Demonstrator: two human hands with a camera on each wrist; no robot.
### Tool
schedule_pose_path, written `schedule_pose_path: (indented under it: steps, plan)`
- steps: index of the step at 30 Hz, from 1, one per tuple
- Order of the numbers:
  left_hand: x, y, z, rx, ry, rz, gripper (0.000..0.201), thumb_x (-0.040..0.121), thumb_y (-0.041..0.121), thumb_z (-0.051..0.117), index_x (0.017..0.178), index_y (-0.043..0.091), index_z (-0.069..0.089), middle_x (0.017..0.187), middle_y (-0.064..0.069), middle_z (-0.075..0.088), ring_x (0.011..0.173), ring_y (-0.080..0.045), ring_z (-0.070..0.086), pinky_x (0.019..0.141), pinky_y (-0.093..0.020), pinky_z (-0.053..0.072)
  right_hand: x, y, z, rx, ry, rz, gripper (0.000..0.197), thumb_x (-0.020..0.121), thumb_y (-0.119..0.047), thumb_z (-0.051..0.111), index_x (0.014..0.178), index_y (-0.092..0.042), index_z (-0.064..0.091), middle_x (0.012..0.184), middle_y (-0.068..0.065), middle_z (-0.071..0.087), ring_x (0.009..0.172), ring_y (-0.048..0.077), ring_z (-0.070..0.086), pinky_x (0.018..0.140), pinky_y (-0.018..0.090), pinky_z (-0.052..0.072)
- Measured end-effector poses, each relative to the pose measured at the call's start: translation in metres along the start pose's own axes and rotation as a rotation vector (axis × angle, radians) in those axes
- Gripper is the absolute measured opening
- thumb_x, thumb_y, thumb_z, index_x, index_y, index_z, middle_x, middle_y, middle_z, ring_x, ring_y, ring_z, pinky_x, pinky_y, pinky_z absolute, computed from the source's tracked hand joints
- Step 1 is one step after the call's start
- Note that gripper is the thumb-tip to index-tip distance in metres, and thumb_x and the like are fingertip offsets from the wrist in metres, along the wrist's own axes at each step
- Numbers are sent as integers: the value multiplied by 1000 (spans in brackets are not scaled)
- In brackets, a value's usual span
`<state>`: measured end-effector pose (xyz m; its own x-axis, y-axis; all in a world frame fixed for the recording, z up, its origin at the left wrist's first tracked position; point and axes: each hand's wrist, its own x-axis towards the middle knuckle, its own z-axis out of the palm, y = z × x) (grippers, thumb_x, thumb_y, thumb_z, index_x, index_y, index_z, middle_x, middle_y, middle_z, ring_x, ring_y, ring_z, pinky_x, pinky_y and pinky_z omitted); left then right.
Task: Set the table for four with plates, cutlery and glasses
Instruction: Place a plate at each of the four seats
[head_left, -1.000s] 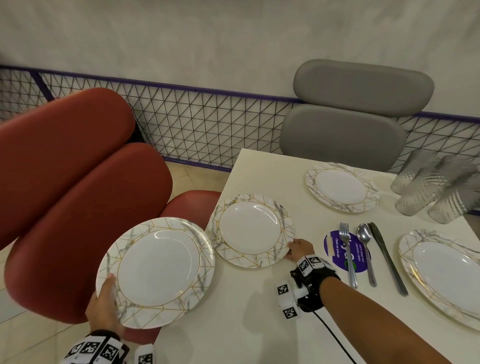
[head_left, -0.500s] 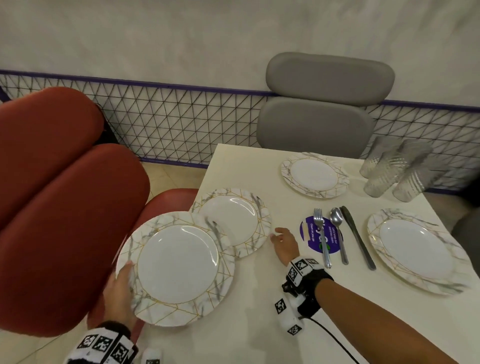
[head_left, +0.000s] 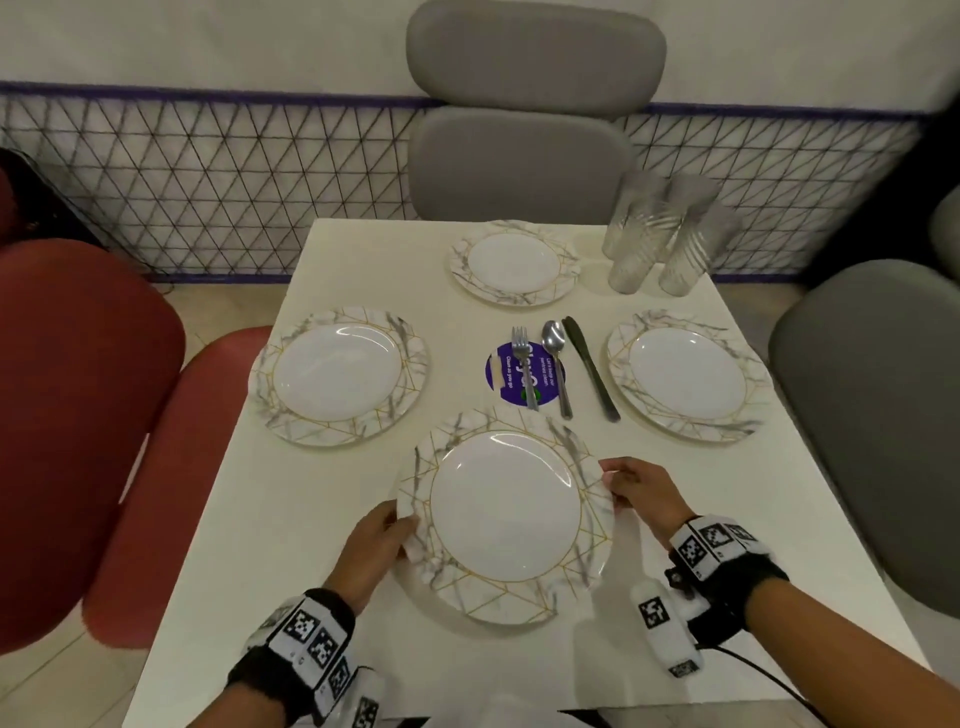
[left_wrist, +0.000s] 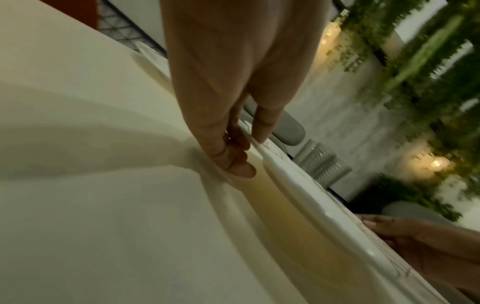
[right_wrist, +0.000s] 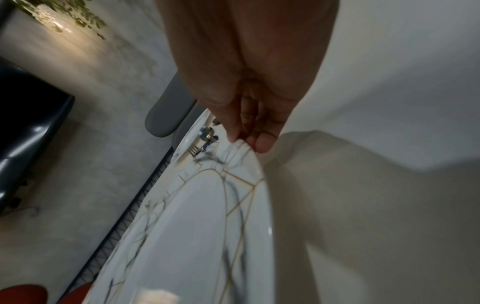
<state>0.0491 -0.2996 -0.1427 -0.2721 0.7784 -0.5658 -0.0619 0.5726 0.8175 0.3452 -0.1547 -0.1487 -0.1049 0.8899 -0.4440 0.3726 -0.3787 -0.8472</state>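
Fourth plate (head_left: 505, 514) low centre of frame, on or just above tabletop (head_left: 291, 519). Left hand (head_left: 371, 551) and right hand (head_left: 641, 493) pinching opposite rims. Risk: uneven release, plate sliding into fork (head_left: 523, 371) just above. Glasses (head_left: 657, 234) clustered upper right.

The purple round sticker (head_left: 524, 375) reads "Clean as you go" (other print illegible).

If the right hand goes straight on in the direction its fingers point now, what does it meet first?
The right hand points left across the near plate, whose rim it pinches, so it would meet that plate at once; beyond it, probably the left hand on the opposite rim.
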Motion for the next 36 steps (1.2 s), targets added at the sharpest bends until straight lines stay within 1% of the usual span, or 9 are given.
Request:
schedule_pose_path:
  steps: [2, 5, 7, 10, 15, 18, 27, 32, 36]
  plan:
    - [-6, -3, 11, 100, -38, 13, 35, 78, 30, 59, 98, 2, 64, 98, -18, 70, 94, -33, 66, 89, -44, 52, -8, 10, -17, -14, 15, 0, 18, 87, 6, 52, 100, -4, 62, 77, 12, 58, 71, 22, 52, 66, 26, 46]
    - [-13, -6, 25, 267, -28, 43, 25, 83, 28, 65, 79, 3, 63, 77, -6, 68, 71, -20, 62, 71, -28, 48, -14, 26, -33, -34, 14, -1, 17, 87, 5, 54, 96, -7, 62, 71, 8, 58, 66, 20, 53, 66, 27, 47]
    - [-21, -10, 29, 394, -5, 64, 27, 86, 26, 64, 67, 8, 57, 65, -2, 62, 61, -14, 55, 64, -24, 42, -18, 34, -40, -59, 3, -4, 17, 87, 4, 54, 95, -8, 63, 73, 8, 60, 68, 23, 54, 69, 30, 48]
    - [-33, -19, 32, 490, 34, 97, 32, 85, 31, 66, 72, 3, 60, 66, -6, 64, 61, -14, 56, 66, -26, 46, -23, 41, -46, -83, -41, -19, 19, 89, 1, 53, 102, -7, 64, 77, 11, 61, 71, 22, 56, 72, 29, 50]
    - [-41, -21, 34, 428, 151, 95, 23, 87, 32, 64, 77, 12, 64, 67, -3, 65, 57, -11, 58, 50, -3, 42, -28, 44, -51, -58, -52, -32, 16, 87, -3, 58, 102, -6, 63, 78, 6, 63, 68, 15, 56, 65, 19, 48]
    - [-40, -21, 33, 319, 216, 64, 21, 88, 25, 64, 87, 5, 67, 71, -9, 67, 60, -16, 60, 47, -5, 44, -32, 46, -50, -85, -92, -40, 10, 85, -6, 62, 93, -12, 65, 79, 2, 63, 73, 14, 56, 72, 21, 48]
    - [-43, -26, 34, 351, 199, 63, 17, 85, 23, 67, 76, 9, 69, 65, -4, 67, 64, -16, 60, 61, -14, 47, -32, 53, -54, -147, -100, -65, 15, 85, -8, 63, 77, -21, 64, 79, -3, 63, 84, 18, 57, 88, 34, 46]
    - [-42, -26, 29, 375, 161, 50, 18, 82, 25, 70, 76, 8, 72, 71, -8, 71, 66, -17, 63, 74, -24, 52, -35, 52, -57, -140, -111, -61, 16, 84, -7, 63, 75, -20, 63, 78, -3, 61, 82, 15, 56, 83, 29, 45]
    - [-42, -25, 29, 371, 148, 40, 18, 81, 24, 71, 77, 7, 73, 72, -9, 72, 66, -15, 64, 67, -17, 50, -36, 52, -58, -143, -114, -72, 14, 85, -7, 63, 75, -18, 63, 77, -3, 61, 78, 13, 55, 76, 23, 44]
